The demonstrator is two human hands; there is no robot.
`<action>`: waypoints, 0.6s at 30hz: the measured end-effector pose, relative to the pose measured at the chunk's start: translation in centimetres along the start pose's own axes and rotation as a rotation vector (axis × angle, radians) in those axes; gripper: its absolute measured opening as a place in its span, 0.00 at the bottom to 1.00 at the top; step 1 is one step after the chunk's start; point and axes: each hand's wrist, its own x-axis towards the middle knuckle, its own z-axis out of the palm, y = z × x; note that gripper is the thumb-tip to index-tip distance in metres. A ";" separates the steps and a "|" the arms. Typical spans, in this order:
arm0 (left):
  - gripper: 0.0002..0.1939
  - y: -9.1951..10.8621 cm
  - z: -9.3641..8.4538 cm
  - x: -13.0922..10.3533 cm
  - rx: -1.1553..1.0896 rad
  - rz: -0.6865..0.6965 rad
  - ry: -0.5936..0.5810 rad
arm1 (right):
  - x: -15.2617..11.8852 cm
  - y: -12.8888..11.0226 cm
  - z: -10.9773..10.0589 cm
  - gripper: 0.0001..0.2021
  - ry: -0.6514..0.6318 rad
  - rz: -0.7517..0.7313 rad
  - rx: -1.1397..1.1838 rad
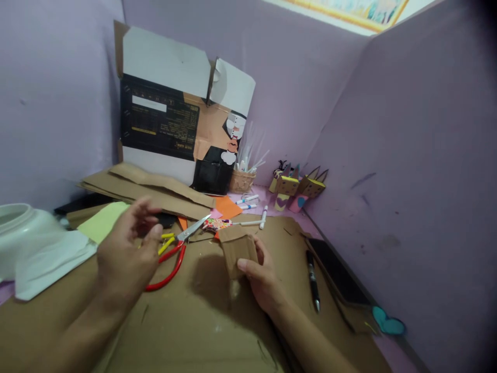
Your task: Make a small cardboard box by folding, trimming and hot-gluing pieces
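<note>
My right hand (264, 277) grips a small folded piece of brown cardboard (237, 253), thumb on its near face and fingers behind. My left hand (130, 248) is raised on the left, fingers loosely curled and apart, with nothing visible in it. Close beside it lie red-handled scissors (171, 277), blades pointing to the upper right. Yellow handles (166, 243) of another tool show partly behind the left hand. Under both hands spreads a large sheet of brown cardboard (186, 331).
Flat cardboard pieces (155, 189) lie at the back, before a propped-up printed box (159, 119). A white jar (27, 243) stands left. On the right are a black pen (312, 282), a dark tablet-like slab (341, 272) and cardboard animal figures (289, 186). White markers (263, 217) lie near a basket (243, 181).
</note>
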 end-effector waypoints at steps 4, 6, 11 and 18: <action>0.41 -1.4 1.1 0.4 -0.057 -0.147 -0.350 | -0.7 -0.6 0.6 0.26 -0.084 0.077 0.141; 0.46 -1.1 2.1 -0.9 -0.281 -0.222 -0.633 | -0.9 -0.4 0.9 0.29 -0.099 0.076 0.113; 0.48 0.6 4.0 -3.8 -0.587 -0.331 -0.876 | -0.7 0.8 0.7 0.35 -0.165 0.060 -0.050; 0.43 -0.3 4.7 -3.6 -0.650 -0.476 -0.745 | -0.7 0.2 -0.3 0.22 0.000 -0.427 -0.630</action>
